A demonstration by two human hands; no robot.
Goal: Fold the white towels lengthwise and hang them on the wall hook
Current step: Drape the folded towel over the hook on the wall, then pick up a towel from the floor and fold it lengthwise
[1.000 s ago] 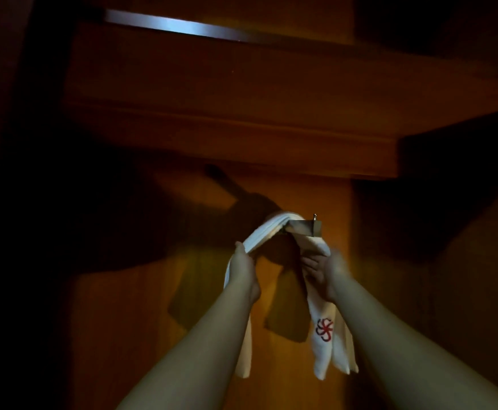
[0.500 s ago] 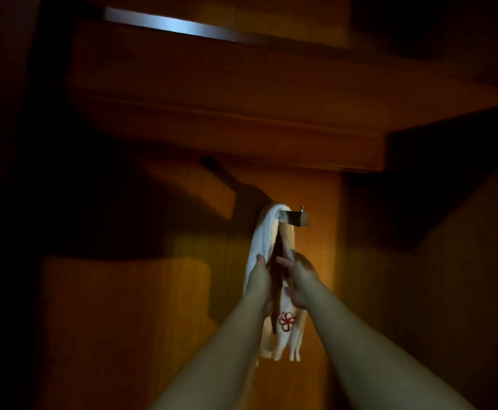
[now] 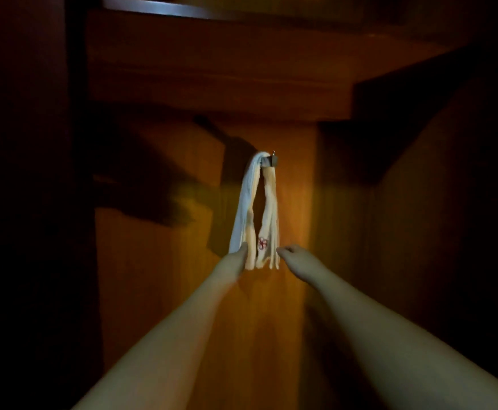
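A white towel (image 3: pixel 246 202) with a small red emblem hangs folded over a metal wall hook (image 3: pixel 272 161), its two strands dropping down the wooden panel. My left hand (image 3: pixel 236 258) is at the bottom of the left strand and grips its lower end, which is partly hidden behind my fingers. Just to the right of the right strand's tip is my right hand (image 3: pixel 290 252), its fingers loosely curled, apart from the cloth and holding nothing.
The hook sits on an orange wooden back panel (image 3: pixel 295 208) inside a dim alcove. A wooden shelf (image 3: pixel 242 84) overhangs above, with a metal rail (image 3: pixel 153 7) at the top. Dark side walls close in left and right.
Both hands slid down the towel strands from near the hook to the bottom ends. My right hand let go of the right strand. The camera pulled back from the hook.
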